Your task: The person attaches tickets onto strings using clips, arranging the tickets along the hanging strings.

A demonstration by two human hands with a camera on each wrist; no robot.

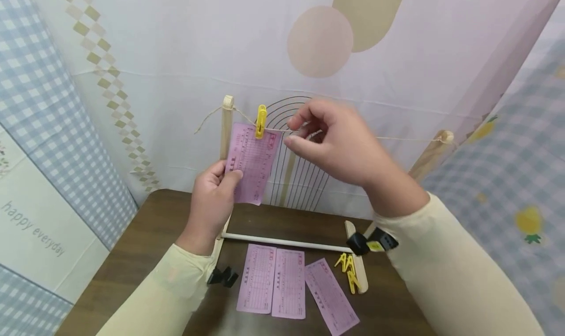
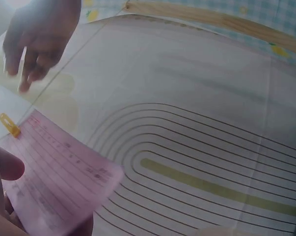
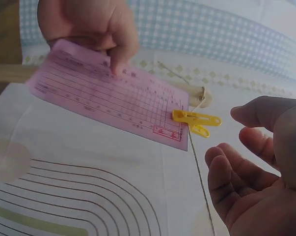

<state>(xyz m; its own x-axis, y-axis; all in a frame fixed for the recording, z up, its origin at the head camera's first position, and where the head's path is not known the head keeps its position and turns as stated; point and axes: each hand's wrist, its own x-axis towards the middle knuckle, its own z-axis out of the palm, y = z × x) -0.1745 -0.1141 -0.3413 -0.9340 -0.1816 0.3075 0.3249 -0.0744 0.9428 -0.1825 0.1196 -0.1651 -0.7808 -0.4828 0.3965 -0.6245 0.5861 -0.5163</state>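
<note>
A pink printed slip [image 1: 253, 164] hangs from the string [image 1: 397, 139], held at its top edge by a yellow clothespin [image 1: 261, 121]. My left hand [image 1: 214, 191] pinches the slip's left edge, thumb lying across its front. To the right of the clothespin, my right hand [image 1: 340, 140] is raised beside the string with fingers loosely bent and nothing between them. The right wrist view shows a gap between the right fingers [image 3: 226, 172] and the yellow clothespin [image 3: 196, 120].
Three more pink slips [image 1: 288, 284] lie on the dark wooden table [image 1: 163, 228]. Several yellow clothespins [image 1: 351, 277] sit by the right foot of the wooden stand. Two posts carry the string, the left post [image 1: 227, 125] beside the slip; a white bar [image 1: 287, 242] crosses below.
</note>
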